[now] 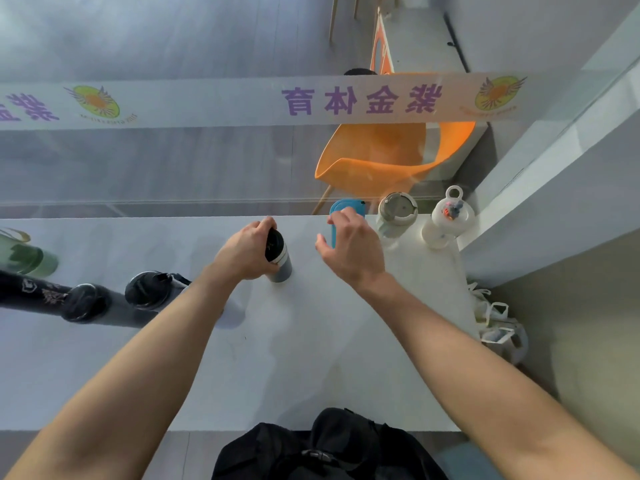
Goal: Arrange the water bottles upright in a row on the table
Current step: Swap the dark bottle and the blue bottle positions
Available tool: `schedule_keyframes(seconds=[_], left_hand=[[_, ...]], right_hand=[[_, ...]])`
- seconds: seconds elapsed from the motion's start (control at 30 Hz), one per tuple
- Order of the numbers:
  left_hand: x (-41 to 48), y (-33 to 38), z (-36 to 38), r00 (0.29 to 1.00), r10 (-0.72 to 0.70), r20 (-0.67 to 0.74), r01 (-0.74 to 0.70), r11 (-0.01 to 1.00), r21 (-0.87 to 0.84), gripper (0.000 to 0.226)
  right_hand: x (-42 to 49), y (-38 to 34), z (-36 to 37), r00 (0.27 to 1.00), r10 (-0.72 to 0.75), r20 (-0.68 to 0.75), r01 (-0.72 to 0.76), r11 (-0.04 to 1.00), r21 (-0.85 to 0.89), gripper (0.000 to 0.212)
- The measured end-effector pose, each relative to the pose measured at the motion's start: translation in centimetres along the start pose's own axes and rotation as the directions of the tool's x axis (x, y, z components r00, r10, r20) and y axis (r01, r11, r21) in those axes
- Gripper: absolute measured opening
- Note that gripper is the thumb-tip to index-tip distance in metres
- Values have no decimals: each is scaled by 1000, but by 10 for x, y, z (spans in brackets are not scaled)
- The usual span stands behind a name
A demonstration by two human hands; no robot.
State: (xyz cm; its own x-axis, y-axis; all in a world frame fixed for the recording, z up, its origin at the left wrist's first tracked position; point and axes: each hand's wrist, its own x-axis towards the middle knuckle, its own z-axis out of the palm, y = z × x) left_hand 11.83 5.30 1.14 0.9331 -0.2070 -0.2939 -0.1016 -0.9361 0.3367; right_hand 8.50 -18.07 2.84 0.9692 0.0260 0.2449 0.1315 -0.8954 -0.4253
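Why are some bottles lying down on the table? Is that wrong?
Yes, a little. Two dark bottles and a green one at the table's left side lie tipped over, not upright in the row. The left hand is gripping a grey bottle; the right hand reaches over the blue one.

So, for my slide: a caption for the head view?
Left hand grips a dark-lidded bottle; right hand at the blue bottle.

The white band [242, 102] across the glass partition carries purple characters, mirrored: 紫金体育.
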Motion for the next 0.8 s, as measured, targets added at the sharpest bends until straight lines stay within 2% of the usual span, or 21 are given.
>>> schedule_keyframes(seconds=[0.13,0.3,0.43,0.57,0.67,0.73,0.8], left_hand=[[3,-9,-9,1000,-3,-22,4,999,38,79],[14,-34,-24,999,29,-32,-27,998,55,76],[18,-65,-39,997,78,-16,-77,995,70,72],[18,-99,-51,996,93,0,-93,993,77,74],[17,-121,-56,997,82,-8,-81,995,65,73],[16,-129,-57,996,93,-7,-92,994,56,75],[15,-132,-57,994,106,-6,-106,993,56,73]], right_hand=[[-18,-27,15,964,-84,250,76,996,44,28],[-39,-65,41,900,-179,398,168,984,63,33],[-53,-103,60,882,-192,430,170,981,90,55],[-63,-144,83,866,-193,461,166,981,99,93],[-68,-164,95,828,-194,525,171,981,93,117],[-73,-174,101,808,-213,549,176,977,119,121],[-78,-181,107,801,-238,549,189,971,145,107]])
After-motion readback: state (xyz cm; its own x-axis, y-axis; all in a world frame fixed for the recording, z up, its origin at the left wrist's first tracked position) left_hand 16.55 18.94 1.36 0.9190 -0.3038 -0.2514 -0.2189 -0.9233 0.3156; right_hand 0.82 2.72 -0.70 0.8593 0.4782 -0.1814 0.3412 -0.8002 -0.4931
